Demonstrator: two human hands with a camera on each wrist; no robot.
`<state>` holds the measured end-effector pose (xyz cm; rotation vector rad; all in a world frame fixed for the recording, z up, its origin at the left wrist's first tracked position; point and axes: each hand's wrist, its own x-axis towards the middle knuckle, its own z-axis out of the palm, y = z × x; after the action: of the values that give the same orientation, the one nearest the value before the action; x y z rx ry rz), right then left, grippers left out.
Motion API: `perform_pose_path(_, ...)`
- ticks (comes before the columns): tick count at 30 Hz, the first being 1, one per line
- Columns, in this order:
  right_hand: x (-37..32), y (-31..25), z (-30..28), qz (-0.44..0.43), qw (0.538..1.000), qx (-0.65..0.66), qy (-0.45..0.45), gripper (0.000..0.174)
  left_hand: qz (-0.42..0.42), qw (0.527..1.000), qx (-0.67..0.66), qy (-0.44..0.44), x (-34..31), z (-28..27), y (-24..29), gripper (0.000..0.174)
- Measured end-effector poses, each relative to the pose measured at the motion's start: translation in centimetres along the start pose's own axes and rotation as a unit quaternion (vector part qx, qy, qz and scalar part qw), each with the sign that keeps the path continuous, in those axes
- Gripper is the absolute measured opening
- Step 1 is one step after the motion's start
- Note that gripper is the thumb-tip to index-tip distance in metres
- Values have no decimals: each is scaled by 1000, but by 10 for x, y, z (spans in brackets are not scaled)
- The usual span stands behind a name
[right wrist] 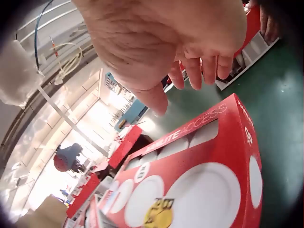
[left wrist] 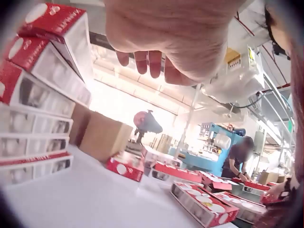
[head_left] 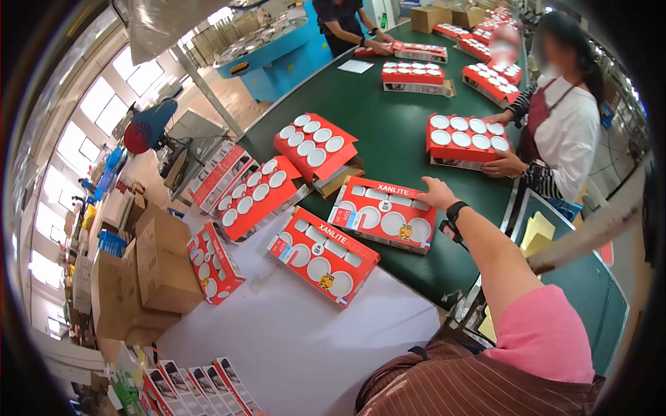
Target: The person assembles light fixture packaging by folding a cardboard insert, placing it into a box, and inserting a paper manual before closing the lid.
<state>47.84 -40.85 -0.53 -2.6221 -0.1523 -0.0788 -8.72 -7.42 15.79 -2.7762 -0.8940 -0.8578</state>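
Note:
My right hand (head_left: 438, 194) reaches out over the far right corner of a red XANLITE box of bulbs (head_left: 385, 215). In the right wrist view the fingers of this right hand (right wrist: 166, 42) extend loosely above the box (right wrist: 190, 185), with nothing gripped. A second red bulb box (head_left: 324, 256) lies nearer to me on the white tabletop. The left wrist view shows my left hand (left wrist: 171, 38) with relaxed fingers and nothing in them, beside a stack of bulb boxes (left wrist: 42, 104). In the head view the left hand is almost wholly out of frame.
More red boxes (head_left: 260, 197) lie across the white table (head_left: 277, 340) and the green conveyor (head_left: 277, 104). Brown cartons (head_left: 163, 267) stand at left. A person (head_left: 565, 111) at right holds a box (head_left: 468, 139); another person (head_left: 347, 28) works at the far end.

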Motion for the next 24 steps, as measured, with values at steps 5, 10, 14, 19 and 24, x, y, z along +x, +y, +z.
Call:
perform_pose_path(5, 18, 3, 4, -16, 970, -26, -241, 53, 1, 981, -117, -153, 3, 45, 45, 31)
perform_pose_path(10, -1, -13, 4, -44, 946, 16, -321, 45, -50, 955, -183, -229, 7, 62, 63, 32)
perform_pose_path(14, -20, -16, 8, -24, 966, 45, -252, 37, -22, 955, -166, -246, 9, 73, 68, 30)
perform_pose_path(19, -39, -14, -7, -21, 971, 27, -238, 34, -117, 936, -239, -232, 13, 81, 78, 25)
perform_pose_path(24, -61, -4, -27, 19, 977, 75, -198, 34, -74, 924, -266, -266, 3, 91, 64, 27)
